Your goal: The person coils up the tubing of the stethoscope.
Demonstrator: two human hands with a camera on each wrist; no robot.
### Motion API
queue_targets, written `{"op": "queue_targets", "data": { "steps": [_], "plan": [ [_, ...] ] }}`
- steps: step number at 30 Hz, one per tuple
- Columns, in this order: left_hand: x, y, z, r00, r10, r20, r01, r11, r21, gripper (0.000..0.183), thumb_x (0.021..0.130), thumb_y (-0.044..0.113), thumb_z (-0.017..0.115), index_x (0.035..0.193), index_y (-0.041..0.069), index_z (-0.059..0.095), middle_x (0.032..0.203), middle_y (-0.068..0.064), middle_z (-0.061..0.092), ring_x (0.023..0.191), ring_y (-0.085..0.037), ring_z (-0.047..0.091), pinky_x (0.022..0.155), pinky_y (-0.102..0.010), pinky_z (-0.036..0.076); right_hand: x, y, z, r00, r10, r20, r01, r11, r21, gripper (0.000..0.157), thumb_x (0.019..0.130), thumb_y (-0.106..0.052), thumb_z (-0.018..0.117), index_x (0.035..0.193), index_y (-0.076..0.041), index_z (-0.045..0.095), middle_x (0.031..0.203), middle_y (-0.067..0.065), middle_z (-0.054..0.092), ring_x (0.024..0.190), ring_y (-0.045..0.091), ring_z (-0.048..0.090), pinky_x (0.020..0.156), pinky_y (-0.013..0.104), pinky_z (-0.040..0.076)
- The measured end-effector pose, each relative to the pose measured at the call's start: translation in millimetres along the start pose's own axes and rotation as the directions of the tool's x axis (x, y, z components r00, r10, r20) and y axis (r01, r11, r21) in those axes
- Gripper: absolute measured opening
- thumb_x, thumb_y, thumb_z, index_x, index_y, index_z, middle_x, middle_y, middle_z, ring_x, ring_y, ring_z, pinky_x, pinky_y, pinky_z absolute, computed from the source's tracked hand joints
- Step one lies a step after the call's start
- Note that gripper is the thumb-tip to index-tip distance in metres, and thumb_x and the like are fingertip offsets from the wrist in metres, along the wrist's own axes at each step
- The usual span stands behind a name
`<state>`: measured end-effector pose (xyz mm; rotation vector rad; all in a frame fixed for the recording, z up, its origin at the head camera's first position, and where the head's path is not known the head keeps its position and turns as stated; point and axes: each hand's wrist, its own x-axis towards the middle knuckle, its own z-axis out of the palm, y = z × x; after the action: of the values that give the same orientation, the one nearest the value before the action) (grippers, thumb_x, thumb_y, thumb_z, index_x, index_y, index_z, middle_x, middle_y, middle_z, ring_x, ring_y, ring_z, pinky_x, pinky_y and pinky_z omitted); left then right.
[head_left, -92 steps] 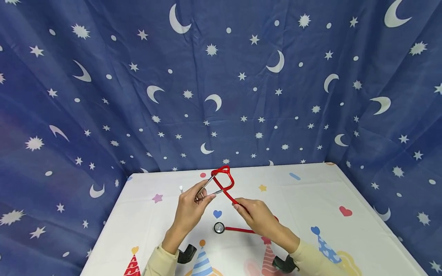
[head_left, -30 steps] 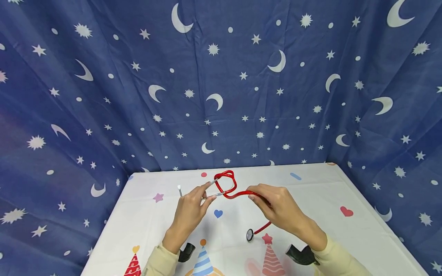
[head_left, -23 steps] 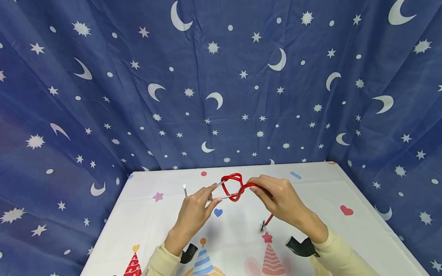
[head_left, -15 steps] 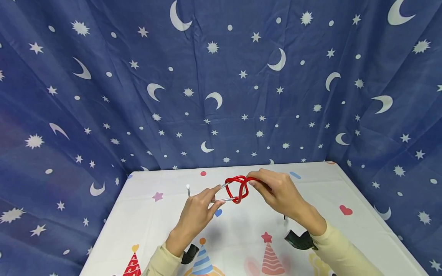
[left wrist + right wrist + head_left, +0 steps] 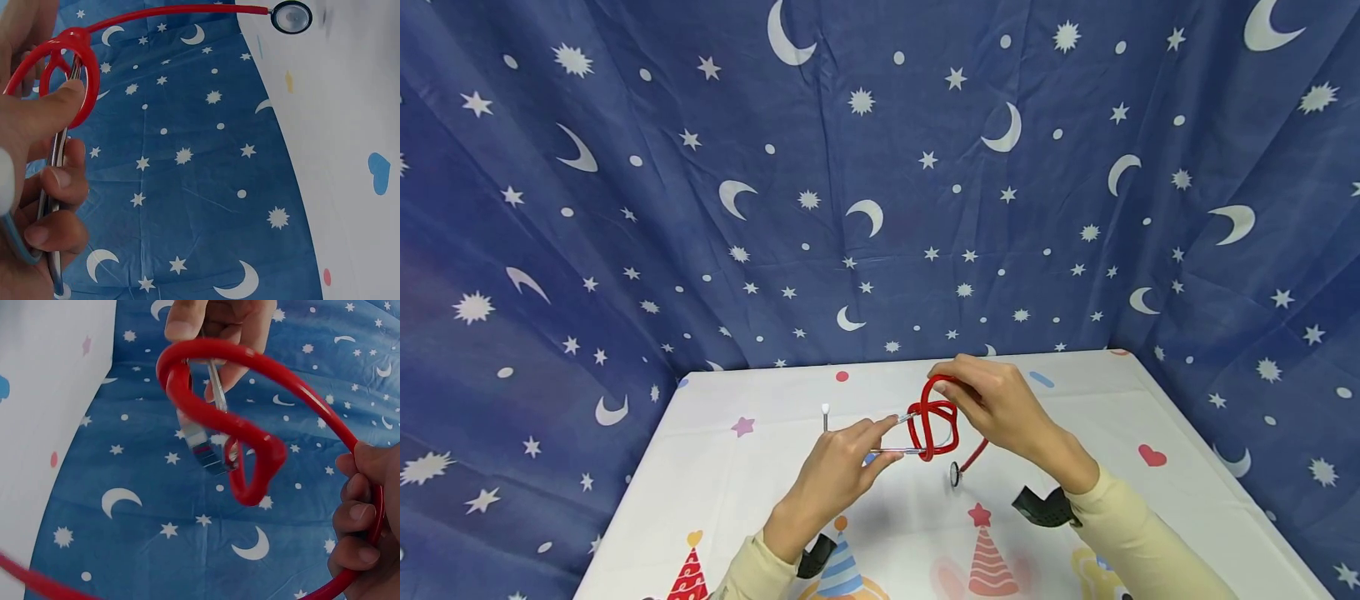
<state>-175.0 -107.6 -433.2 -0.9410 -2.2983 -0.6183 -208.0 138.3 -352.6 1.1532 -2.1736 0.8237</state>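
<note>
A red stethoscope [image 5: 927, 429] is held up over the table between both hands, its tubing looped round its metal ear tubes. My left hand [image 5: 842, 467] grips the metal ear tubes [image 5: 57, 147]; one white eartip [image 5: 825, 409] sticks up beyond the knuckles. My right hand [image 5: 1000, 408] pinches the red tubing [image 5: 300, 387] up and to the right of the loop, with fingers curled round it in the right wrist view. From that hand the free end hangs down to the round chest piece [image 5: 955, 474], also seen in the left wrist view as a silver disc [image 5: 292, 17].
A white table cloth [image 5: 1060, 450] printed with hearts, stars and party hats lies beneath. Behind and at the sides hangs a blue curtain [image 5: 910, 233] with moons and stars. Black camera mounts [image 5: 1045, 506] sit on both wrists.
The right hand has carried the tubing over the ear tubes, wrapping it round them. My left hand has shifted right and slightly down. The chest piece has swung about below the right hand.
</note>
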Motion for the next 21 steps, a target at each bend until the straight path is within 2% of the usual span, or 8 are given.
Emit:
{"op": "queue_targets", "data": {
  "steps": [4,10,17,21],
  "plan": [
    [0.4,2.0,-0.2,0.999,0.051,0.003,-0.050,0.998,-0.031,0.043,0.085,0.028,0.077,0.121,0.008,0.065,0.081,0.004,0.069,0.068,-0.006,0.069,0.059,-0.018,0.052,0,5,2.0,1.000,-0.009,0.004,0.009,1.000,0.005,0.012,0.091,-0.014,0.070,0.102,-0.011,0.071,0.076,-0.007,0.061,0.059,-0.001,0.043,0.052,0.011,0.039],
    [0.8,5.0,-1.7,0.992,0.122,0.002,-0.122,0.991,-0.056,0.043,0.085,0.028,0.077,0.122,0.009,0.065,0.078,0.005,0.066,0.068,-0.004,0.068,0.058,-0.013,0.050,0,15,4.2,1.000,0.000,0.011,0.000,0.999,0.037,0.019,0.083,-0.004,0.075,0.101,-0.012,0.072,0.074,-0.008,0.057,0.060,-0.001,0.041,0.052,0.014,0.039],
    [2.0,10.1,-4.5,0.979,0.204,0.003,-0.204,0.978,-0.031,0.038,0.088,0.031,0.074,0.120,0.013,0.066,0.077,0.008,0.065,0.064,0.001,0.062,0.057,-0.008,0.045,-3,20,3.4,0.992,0.080,0.102,-0.089,0.993,0.078,0.016,0.087,-0.011,0.073,0.103,-0.013,0.073,0.078,-0.009,0.062,0.062,-0.001,0.043,0.054,0.017,0.043],
    [3.0,13.8,-6.1,0.972,0.237,-0.004,-0.237,0.971,-0.028,0.037,0.088,0.033,0.074,0.120,0.014,0.066,0.076,0.009,0.064,0.064,0.001,0.062,0.057,-0.007,0.044,-6,26,6.3,0.983,0.098,0.157,-0.115,0.988,0.103,0.016,0.089,-0.014,0.072,0.105,-0.013,0.073,0.079,-0.009,0.063,0.063,-0.001,0.045,0.056,0.018,0.044]
  ]
}}
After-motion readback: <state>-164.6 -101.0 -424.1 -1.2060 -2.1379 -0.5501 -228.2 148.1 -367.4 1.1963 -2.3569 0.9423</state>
